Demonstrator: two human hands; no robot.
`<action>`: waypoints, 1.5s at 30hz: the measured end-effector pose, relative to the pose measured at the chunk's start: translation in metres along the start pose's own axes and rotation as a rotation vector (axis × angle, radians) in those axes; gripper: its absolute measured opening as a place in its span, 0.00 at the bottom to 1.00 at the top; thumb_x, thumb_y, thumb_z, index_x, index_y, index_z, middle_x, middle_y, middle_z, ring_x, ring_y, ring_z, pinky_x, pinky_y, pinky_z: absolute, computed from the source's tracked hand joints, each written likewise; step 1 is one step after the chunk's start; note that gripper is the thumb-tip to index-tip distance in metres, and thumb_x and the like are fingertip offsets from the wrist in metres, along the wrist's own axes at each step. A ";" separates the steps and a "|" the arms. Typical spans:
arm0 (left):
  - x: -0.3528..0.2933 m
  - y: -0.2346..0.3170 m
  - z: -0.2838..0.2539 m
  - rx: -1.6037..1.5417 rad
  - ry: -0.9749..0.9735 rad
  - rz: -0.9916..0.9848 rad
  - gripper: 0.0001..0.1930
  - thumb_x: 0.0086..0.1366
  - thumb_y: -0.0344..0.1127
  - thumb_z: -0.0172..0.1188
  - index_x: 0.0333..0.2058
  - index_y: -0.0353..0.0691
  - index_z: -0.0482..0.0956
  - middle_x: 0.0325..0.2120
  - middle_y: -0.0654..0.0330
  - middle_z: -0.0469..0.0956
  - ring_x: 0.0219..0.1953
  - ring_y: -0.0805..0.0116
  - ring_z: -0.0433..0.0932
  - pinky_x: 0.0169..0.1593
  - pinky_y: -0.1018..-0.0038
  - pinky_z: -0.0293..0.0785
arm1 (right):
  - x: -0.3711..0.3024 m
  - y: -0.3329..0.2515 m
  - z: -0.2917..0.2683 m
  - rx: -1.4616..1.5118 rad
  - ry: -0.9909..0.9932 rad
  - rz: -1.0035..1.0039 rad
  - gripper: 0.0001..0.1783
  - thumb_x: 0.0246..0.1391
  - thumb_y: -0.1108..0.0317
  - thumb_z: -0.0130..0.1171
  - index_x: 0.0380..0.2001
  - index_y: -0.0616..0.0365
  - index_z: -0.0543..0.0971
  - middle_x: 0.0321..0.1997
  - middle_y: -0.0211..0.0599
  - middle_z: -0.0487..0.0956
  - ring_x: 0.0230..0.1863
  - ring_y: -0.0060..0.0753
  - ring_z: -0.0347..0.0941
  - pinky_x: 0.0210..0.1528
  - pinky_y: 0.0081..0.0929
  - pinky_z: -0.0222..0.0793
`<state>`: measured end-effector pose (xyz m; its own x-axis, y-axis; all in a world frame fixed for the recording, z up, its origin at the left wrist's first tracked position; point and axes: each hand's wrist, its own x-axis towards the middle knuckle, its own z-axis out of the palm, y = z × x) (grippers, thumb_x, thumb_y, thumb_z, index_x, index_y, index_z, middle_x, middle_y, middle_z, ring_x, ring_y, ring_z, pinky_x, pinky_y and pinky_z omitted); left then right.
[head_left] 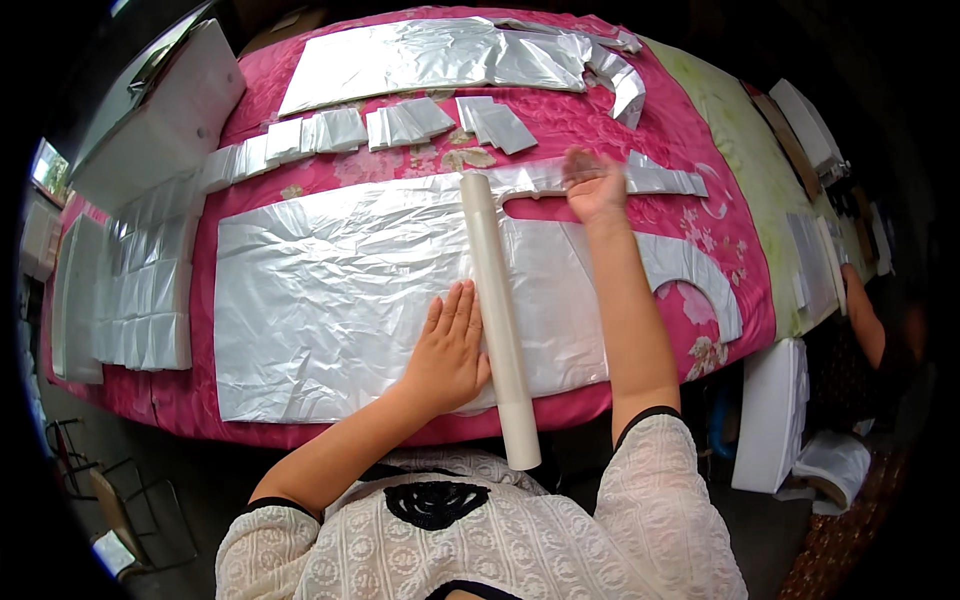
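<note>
A flat stack of thin, shiny whitish plastic aprons (330, 290), with neck cut-outs and strap ends at the right, lies before me. Across it rests a long pale tube (500, 330), its near end over the table edge. My left hand (452, 345) lies flat on the plastic, fingers stretched out, right beside the tube. Further right, my right hand (597, 188) is over the upper strap (665, 181), palm showing and fingers apart, slightly blurred. It holds nothing I can see.
A second apron stack (430, 65) lies at the far side, with a row of small folded packets (335, 128) in front. More packets (145, 290) and a white foam box (170, 110) stand left. At right are another person's arm (862, 315) and a white foam block (770, 415).
</note>
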<state>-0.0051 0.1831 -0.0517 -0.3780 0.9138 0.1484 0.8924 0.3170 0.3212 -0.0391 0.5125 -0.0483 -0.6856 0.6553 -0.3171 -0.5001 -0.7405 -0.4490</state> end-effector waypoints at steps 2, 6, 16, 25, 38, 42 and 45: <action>0.000 0.001 -0.001 -0.023 -0.001 -0.004 0.35 0.57 0.42 0.43 0.58 0.20 0.52 0.61 0.38 0.49 0.66 0.47 0.43 0.66 0.56 0.37 | 0.008 -0.045 -0.006 0.040 0.052 -0.192 0.17 0.57 0.59 0.43 0.37 0.62 0.73 0.40 0.44 0.78 0.41 0.42 0.75 0.42 0.38 0.73; 0.002 0.002 0.000 -0.027 0.001 -0.007 0.35 0.56 0.40 0.44 0.59 0.22 0.51 0.61 0.38 0.49 0.66 0.46 0.43 0.66 0.55 0.37 | -0.025 -0.066 0.040 -0.114 -0.199 -0.349 0.18 0.58 0.58 0.42 0.41 0.60 0.72 0.44 0.43 0.77 0.48 0.39 0.72 0.50 0.34 0.68; 0.001 0.000 0.008 0.037 0.169 0.077 0.32 0.58 0.41 0.44 0.56 0.21 0.56 0.59 0.33 0.53 0.63 0.40 0.52 0.63 0.51 0.48 | -0.176 0.255 0.103 -1.823 -1.273 -0.401 0.39 0.55 0.45 0.47 0.59 0.66 0.59 0.61 0.56 0.61 0.65 0.54 0.52 0.65 0.45 0.45; -0.001 -0.011 0.022 0.088 0.095 0.068 0.34 0.63 0.45 0.40 0.58 0.21 0.49 0.61 0.35 0.46 0.66 0.43 0.44 0.65 0.54 0.42 | -0.252 0.216 0.118 -1.421 -1.668 -0.349 0.32 0.52 0.56 0.55 0.55 0.66 0.64 0.60 0.54 0.63 0.64 0.52 0.55 0.62 0.40 0.54; -0.049 -0.019 -0.034 -0.348 0.205 0.098 0.40 0.47 0.28 0.58 0.59 0.26 0.50 0.61 0.38 0.50 0.64 0.42 0.49 0.64 0.58 0.50 | -0.195 0.024 -0.027 -2.034 -1.142 -0.667 0.37 0.54 0.39 0.43 0.58 0.55 0.65 0.64 0.44 0.60 0.66 0.49 0.51 0.65 0.44 0.45; -0.095 -0.050 -0.067 -0.327 0.284 0.008 0.40 0.49 0.26 0.56 0.61 0.27 0.48 0.61 0.39 0.49 0.63 0.43 0.52 0.63 0.61 0.51 | -0.198 0.078 -0.003 -1.993 -1.303 -0.654 0.37 0.54 0.37 0.40 0.58 0.51 0.66 0.66 0.39 0.58 0.68 0.48 0.46 0.67 0.49 0.33; -0.135 -0.071 -0.088 -0.338 0.347 -0.133 0.37 0.52 0.25 0.54 0.61 0.26 0.49 0.62 0.39 0.49 0.63 0.44 0.53 0.62 0.63 0.53 | -0.218 0.146 0.045 -1.841 -1.676 -0.425 0.34 0.55 0.38 0.40 0.55 0.51 0.70 0.61 0.35 0.66 0.67 0.43 0.50 0.68 0.49 0.31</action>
<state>-0.0391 0.0149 -0.0120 -0.5943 0.7146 0.3691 0.7227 0.2731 0.6349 0.0132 0.2552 -0.0070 -0.8136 -0.5712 0.1084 -0.5450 0.6842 -0.4847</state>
